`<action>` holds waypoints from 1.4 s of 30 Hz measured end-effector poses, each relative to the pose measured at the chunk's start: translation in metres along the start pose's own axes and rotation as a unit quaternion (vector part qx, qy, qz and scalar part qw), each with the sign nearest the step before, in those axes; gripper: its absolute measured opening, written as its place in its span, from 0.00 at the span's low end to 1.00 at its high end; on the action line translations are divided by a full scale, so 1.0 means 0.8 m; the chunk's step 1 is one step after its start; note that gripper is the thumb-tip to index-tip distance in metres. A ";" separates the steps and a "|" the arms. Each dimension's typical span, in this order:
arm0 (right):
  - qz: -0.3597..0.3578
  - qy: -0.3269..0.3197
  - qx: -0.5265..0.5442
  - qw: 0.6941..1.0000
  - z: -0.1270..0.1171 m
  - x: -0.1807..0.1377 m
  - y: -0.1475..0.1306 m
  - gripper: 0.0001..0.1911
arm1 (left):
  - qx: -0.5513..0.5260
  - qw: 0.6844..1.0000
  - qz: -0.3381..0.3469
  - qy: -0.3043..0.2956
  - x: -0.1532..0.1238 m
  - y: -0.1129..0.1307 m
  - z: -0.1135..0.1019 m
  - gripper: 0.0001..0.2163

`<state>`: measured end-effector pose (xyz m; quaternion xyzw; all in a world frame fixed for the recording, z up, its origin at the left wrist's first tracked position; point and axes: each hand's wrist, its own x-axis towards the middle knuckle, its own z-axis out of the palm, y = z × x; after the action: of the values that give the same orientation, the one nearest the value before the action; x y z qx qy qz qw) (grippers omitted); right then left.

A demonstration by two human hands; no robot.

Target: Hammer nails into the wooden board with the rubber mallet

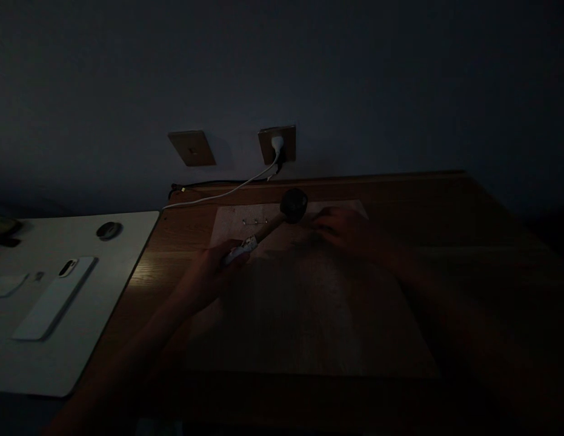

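In the head view, my left hand (222,257) is closed round the white-wrapped grip of a mallet-like tool (272,227) with a wooden shaft and a dark, rounded head. The tool slants up and to the right over a pale sheet or board (309,339). My right hand (343,227) is at the sheet's far right part, just right of the tool's head. Its fingers are bent and point left; deep shadow hides what is between them, if anything. Left of the tool's head, several small shiny pieces (255,222) are in a row on the sheet.
The sheet lies on a wooden table (463,236) against the wall. A white plug (277,144) sits in a wall socket, its cable running left along the table's back. On a white tabletop (104,284) at left are a white phone (54,300) and a round dark object (108,230).
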<state>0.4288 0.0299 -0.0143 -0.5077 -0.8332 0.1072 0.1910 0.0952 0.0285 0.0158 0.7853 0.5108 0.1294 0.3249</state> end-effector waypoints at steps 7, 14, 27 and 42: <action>-0.108 -0.049 -0.099 0.988 0.011 -0.016 -0.011 0.21 | -0.009 1.000 0.002 -0.001 -0.010 -0.006 -0.002 0.23; -0.089 -0.002 -0.092 0.992 0.011 -0.017 0.000 0.15 | -0.033 0.999 -0.008 0.011 -0.014 -0.011 -0.005 0.24; 0.104 0.099 0.136 0.980 0.036 0.030 0.008 0.09 | -0.073 0.997 -0.026 0.001 -0.018 -0.022 -0.008 0.25; 0.156 0.086 0.092 0.980 0.035 0.031 -0.002 0.16 | -0.045 0.999 -0.003 -0.001 -0.008 -0.015 -0.006 0.24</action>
<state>0.4054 0.0512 -0.0339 -0.6187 -0.7112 0.1676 0.2887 0.0812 0.0282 0.0126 0.7686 0.5061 0.1504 0.3613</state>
